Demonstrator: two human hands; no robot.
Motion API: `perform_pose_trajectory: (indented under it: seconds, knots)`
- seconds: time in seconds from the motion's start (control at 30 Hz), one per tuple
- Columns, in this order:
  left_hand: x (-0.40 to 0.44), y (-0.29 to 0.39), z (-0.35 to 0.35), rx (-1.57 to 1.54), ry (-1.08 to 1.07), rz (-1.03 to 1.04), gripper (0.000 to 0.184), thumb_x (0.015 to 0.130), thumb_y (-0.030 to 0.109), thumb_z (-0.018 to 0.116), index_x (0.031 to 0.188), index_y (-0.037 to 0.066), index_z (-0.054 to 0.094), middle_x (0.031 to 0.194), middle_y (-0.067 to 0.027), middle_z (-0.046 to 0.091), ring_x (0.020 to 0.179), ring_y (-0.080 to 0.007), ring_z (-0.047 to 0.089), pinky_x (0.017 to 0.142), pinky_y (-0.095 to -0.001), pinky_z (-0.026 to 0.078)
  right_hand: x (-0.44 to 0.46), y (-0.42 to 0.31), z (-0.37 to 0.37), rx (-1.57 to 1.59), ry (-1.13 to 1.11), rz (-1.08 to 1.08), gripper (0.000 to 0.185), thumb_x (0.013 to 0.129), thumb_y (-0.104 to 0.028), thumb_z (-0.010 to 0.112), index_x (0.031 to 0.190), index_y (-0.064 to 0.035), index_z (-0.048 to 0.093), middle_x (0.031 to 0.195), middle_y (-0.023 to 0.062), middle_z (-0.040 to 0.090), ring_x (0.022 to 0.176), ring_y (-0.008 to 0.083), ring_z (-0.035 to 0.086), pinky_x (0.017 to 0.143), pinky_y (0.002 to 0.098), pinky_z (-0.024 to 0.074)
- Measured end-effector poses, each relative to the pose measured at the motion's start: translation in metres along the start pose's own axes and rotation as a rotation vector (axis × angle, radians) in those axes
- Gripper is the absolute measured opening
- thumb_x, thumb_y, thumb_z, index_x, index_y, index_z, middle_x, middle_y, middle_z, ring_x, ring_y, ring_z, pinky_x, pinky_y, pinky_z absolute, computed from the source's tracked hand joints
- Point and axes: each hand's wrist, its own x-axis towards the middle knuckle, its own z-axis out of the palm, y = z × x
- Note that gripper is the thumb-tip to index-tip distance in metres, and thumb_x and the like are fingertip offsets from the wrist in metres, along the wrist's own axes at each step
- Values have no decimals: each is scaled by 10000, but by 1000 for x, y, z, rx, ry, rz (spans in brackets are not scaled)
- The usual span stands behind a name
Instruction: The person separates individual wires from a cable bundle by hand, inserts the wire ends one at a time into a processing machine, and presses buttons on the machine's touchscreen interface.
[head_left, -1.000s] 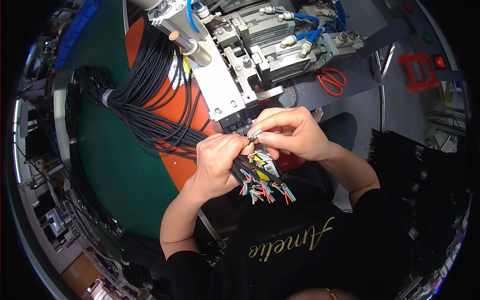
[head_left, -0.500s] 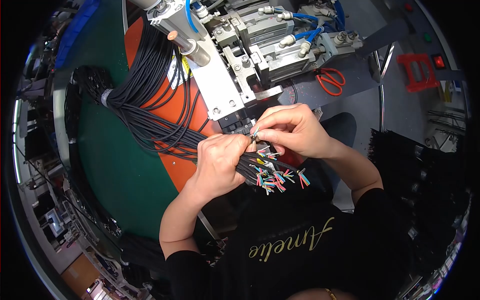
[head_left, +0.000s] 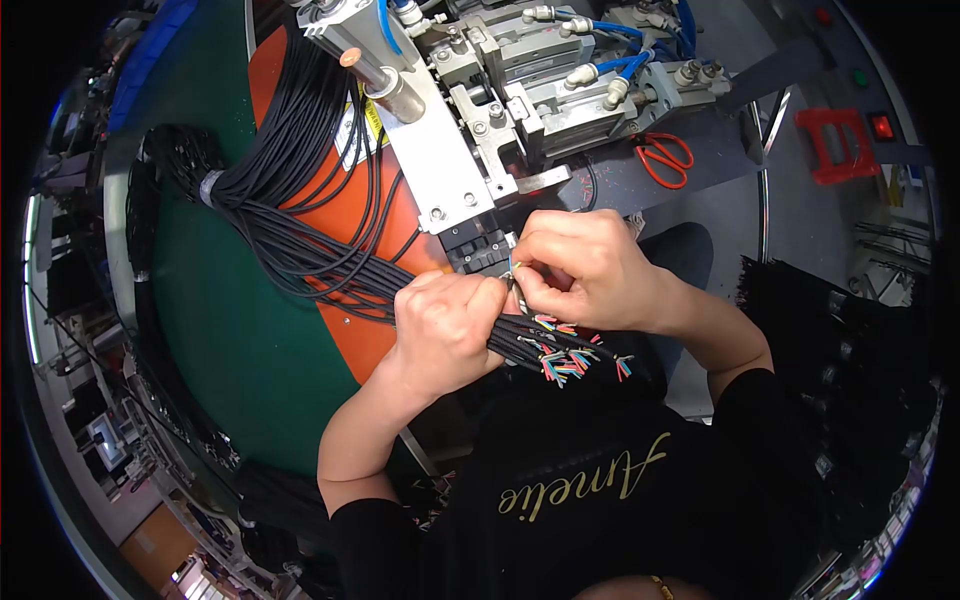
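Note:
My left hand (head_left: 440, 325) is closed around a black cable, its thumb and forefinger pressed together near the stripped end. More black cables (head_left: 365, 285) run beneath this hand. Their cut ends, with fanned pink, blue, yellow and white wires (head_left: 565, 362), stick out to its right. With thumb and forefinger, my right hand (head_left: 590, 270) pinches the fine coloured wires (head_left: 516, 268) at the end of the held cable. Just beyond both hands is the black block (head_left: 478, 247) of the machine. Exactly which wires sit between the right fingertips is partly hidden.
Pneumatic cylinders (head_left: 565, 110) with blue tubes and a white metal plate (head_left: 425, 150) stand at the back. Red-handled scissors (head_left: 664, 162) lie right of them. A tied cable bundle (head_left: 210, 188) rests on the green mat (head_left: 235, 345) and orange surface (head_left: 350, 345). Dark cables (head_left: 830, 350) hang at right.
The loose cable ends have shifted slightly right. My right hand has lifted and turned a little, its fingers more curled, still pinching the wires. My left hand keeps its hold.

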Motion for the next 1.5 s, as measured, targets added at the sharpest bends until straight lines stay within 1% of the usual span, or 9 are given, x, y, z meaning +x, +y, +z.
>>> perform_pose_trajectory:
  seconds: [0.13,0.23,0.33,0.43,0.8,1.17,1.27,1.4,1.5]
  knots:
    - [1,3,4,19,101,-35,303,666,70,677,961,0,662,796,-74,597,573,-224,575,525,-335,468,0,-6,-7,-390,-44,-20,98,756,-64,671,728,-36,581,687,56,522,513,225,562,444,344,452]
    - [1,3,-5,81,-3,7,442,669,38,649,1106,-27,656,896,-89,595,657,-216,584,561,-318,486,3,-1,-5,-420,-84,17,141,785,-135,642,710,-62,546,706,68,520,576,262,603,493,377,492]
    - [1,2,-1,97,4,14,439,669,34,634,1103,-29,657,869,-84,582,709,-207,582,577,-311,485,2,5,-2,-350,-72,36,106,789,-116,644,747,-46,577,719,81,536,599,271,611,503,387,491]
    - [-2,-1,1,91,-28,-20,606,573,157,744,1149,-6,651,868,-88,586,696,-239,585,605,-346,485,0,10,1,-301,-43,40,88,800,-102,639,768,-37,588,724,85,540,606,279,612,504,388,489]
    - [16,7,-12,167,-147,9,395,708,49,611,1091,-42,648,849,-64,530,717,-200,557,623,-308,505,5,9,-8,-477,-185,-32,103,754,-120,659,749,-54,580,716,72,547,604,245,620,504,346,493]
    - [15,4,-8,188,-138,22,395,714,56,611,1095,-44,641,886,-79,547,754,-214,585,656,-330,508,-7,17,8,-299,125,-38,93,793,-81,696,871,-43,662,794,83,618,589,268,613,503,354,493]
    - [17,7,-10,196,-144,-17,384,728,59,606,1101,-24,645,894,-83,552,771,-223,593,682,-350,507,-3,21,2,-332,-3,-10,70,799,-53,691,850,-27,651,728,68,611,524,185,586,469,307,454]
    - [8,2,-12,116,-86,-91,396,666,18,664,1062,2,666,888,-96,569,792,-255,595,708,-365,496,0,22,0,150,-59,321,52,827,-29,664,821,11,630,574,2,514,494,28,446,453,223,345]
    - [-8,-10,-19,70,43,-131,396,598,-6,716,992,-8,681,864,-102,564,793,-271,583,679,-371,477,-1,22,0,216,-90,439,84,807,-82,661,795,-4,635,628,97,615,540,195,612,528,319,466]
